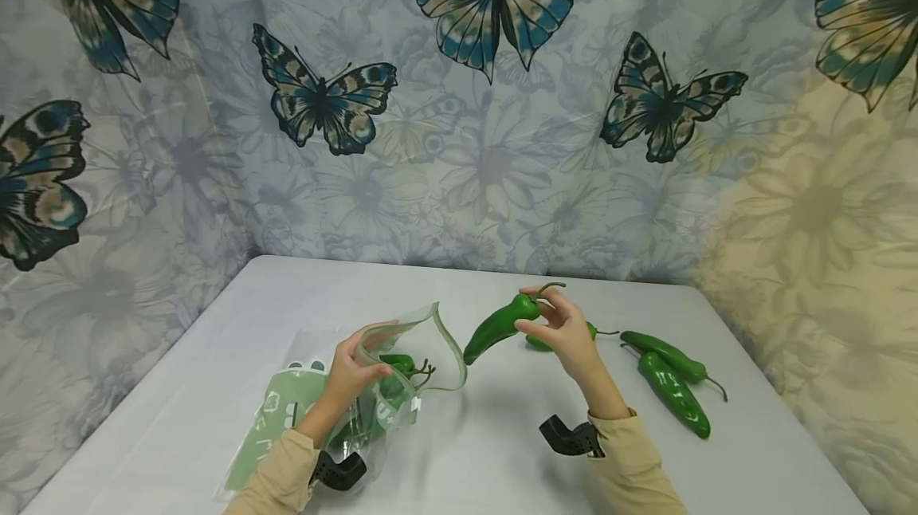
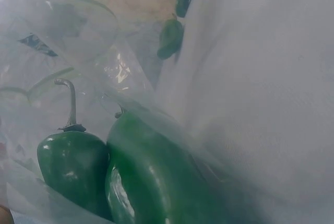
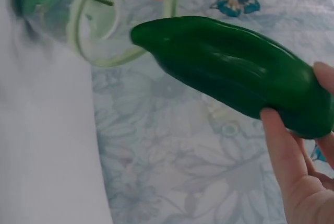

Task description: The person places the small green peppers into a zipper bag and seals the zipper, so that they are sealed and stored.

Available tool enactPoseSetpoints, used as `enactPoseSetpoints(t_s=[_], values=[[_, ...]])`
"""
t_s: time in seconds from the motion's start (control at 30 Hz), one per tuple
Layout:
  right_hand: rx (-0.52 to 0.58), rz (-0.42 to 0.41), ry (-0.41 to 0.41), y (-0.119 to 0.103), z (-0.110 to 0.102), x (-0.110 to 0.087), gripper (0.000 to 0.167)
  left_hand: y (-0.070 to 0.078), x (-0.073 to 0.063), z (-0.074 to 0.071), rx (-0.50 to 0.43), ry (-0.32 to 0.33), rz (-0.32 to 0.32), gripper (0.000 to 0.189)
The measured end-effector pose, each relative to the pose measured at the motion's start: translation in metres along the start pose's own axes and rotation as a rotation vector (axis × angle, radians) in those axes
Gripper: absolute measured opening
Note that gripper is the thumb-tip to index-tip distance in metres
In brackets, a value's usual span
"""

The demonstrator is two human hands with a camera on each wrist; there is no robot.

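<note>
In the head view my left hand (image 1: 355, 367) grips the rim of a clear zip bag (image 1: 450, 343), whose mouth gapes toward the right. Green chili peppers (image 1: 398, 363) lie inside it, stems toward the opening; two show large through the plastic in the left wrist view, one of them a pepper (image 2: 73, 166) with a curled stem. My right hand (image 1: 562, 332) pinches another green pepper (image 1: 502, 328) near its stem end, above the table. That pepper's tip points down and left, right by the bag's mouth; in the right wrist view its glossy body (image 3: 224, 62) overlaps the bag's rim (image 3: 78, 25).
On the white table (image 1: 495, 467), two green peppers (image 1: 674, 391) lie overlapping at the right. Another pepper (image 1: 539, 343) lies partly hidden behind my right hand. A flat pack with green print (image 1: 265, 427) rests at the left, under my left forearm. Butterfly-patterned cloth (image 1: 495, 204) hangs behind the table.
</note>
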State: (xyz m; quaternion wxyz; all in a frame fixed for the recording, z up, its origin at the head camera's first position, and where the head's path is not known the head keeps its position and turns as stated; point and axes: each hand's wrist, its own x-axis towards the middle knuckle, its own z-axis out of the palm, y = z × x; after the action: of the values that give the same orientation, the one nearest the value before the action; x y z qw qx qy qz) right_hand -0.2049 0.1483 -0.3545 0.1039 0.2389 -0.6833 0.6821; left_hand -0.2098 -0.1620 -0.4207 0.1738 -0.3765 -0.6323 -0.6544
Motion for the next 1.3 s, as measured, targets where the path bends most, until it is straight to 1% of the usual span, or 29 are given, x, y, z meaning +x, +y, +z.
enactPoseSetpoints(t_s=[0.1, 0.2, 0.27, 0.37, 0.47, 0.7, 0.8, 1.0, 1.1, 1.23, 1.3], values=[[-0.004, -0.003, -0.065, -0.004, 0.002, 0.002, 0.04, 0.0, 0.0, 0.001, -0.006, 0.005, -0.003, 0.076], [0.006, -0.004, -0.103, -0.004, 0.008, 0.006, 0.04, 0.001, 0.0, 0.0, -0.005, 0.002, -0.029, 0.076], [0.006, 0.004, -0.132, -0.003, 0.012, 0.008, 0.039, 0.001, -0.001, -0.001, -0.005, -0.004, -0.032, 0.075], [0.005, 0.009, -0.185, -0.001, 0.017, 0.01, 0.038, 0.0, -0.001, -0.001, 0.002, -0.007, -0.014, 0.074], [0.006, 0.012, -0.213, -0.001, 0.021, 0.011, 0.039, -0.002, -0.002, -0.001, 0.004, -0.009, 0.007, 0.074], [0.014, 0.039, -0.225, 0.001, 0.026, 0.01, 0.042, -0.004, -0.001, 0.0, -0.018, 0.001, 0.015, 0.075], [0.027, 0.061, -0.231, 0.002, 0.027, 0.008, 0.042, -0.004, -0.001, 0.0, -0.026, 0.001, 0.032, 0.073], [0.04, 0.108, -0.198, 0.003, 0.029, 0.005, 0.04, -0.002, 0.0, -0.001, -0.044, -0.011, 0.047, 0.07], [0.037, 0.137, -0.189, 0.003, 0.03, 0.004, 0.043, 0.006, 0.002, 0.002, -0.053, -0.01, 0.054, 0.07], [0.045, 0.152, -0.198, 0.003, 0.033, 0.003, 0.046, 0.02, 0.006, 0.007, -0.054, -0.007, 0.063, 0.07], [0.057, 0.15, -0.204, 0.004, 0.033, 0.003, 0.045, 0.022, 0.006, 0.007, -0.05, -0.006, 0.063, 0.07]])
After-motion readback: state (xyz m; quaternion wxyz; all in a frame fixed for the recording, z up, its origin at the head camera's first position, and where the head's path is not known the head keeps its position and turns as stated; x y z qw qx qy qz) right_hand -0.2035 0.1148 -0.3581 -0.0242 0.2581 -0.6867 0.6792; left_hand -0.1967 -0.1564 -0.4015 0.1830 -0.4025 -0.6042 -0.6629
